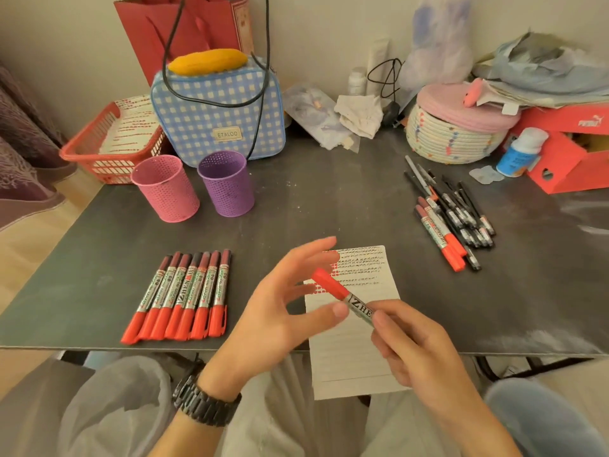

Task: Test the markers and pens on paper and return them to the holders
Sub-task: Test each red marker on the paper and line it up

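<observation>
Over lined paper (359,357) at front edge of table (313,209): your right hand (425,351) gripped capped red marker (342,300) by barrel, cap pointing up-left. Your left hand (280,311) was spread wide, thumb tip against barrel, holding nothing. Paper top bore red and black test marks; lower lines blank. Row of seven markers (184,295) lay at left, probably tested. Pile of pens and markers (451,212) at right, probably pending. Pink holder (166,189) and purple holder (227,184): nothing protruded. Judged: testing roughly midway, return not started.
</observation>
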Demonstrator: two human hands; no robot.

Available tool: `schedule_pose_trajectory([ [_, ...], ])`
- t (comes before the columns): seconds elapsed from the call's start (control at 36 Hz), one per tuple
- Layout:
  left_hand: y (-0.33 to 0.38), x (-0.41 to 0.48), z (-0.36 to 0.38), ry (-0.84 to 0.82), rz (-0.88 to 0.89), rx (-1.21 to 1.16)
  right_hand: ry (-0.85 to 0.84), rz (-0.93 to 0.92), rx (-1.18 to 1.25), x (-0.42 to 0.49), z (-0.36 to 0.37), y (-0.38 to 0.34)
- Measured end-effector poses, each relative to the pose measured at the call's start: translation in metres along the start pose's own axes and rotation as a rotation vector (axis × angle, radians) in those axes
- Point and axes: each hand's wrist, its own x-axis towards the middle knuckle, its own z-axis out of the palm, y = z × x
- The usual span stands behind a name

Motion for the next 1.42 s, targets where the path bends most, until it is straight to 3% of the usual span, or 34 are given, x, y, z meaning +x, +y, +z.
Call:
schedule_pose_trajectory([
  [0.08,0.005,0.002,0.005,0.178,-0.086,-0.534,-0.007,0.115,0.176,-0.009,0.016,0.004],
  [0.17,0.005,0.005,0.011,0.295,-0.182,-0.879,-0.009,0.180,0.251,-0.017,0.032,0.010],
  [0.42,-0.004,0.002,0.033,0.401,-0.341,-1.135,0.223,0.246,0.328,-0.047,0.077,0.028],
  [0.64,-0.018,-0.024,0.055,0.383,-0.502,-1.047,0.492,0.272,0.358,-0.088,0.108,0.045],
  [1.17,-0.012,-0.035,0.056,0.310,-0.491,-1.000,0.491,0.347,0.466,-0.101,0.111,0.035],
  [1.31,-0.007,-0.026,0.034,0.323,-0.367,-0.825,0.339,0.175,0.269,-0.075,0.093,0.027],
  [1.42,-0.001,-0.035,0.013,0.267,-0.239,-0.388,0.272,0.011,0.052,-0.056,0.073,0.012],
])
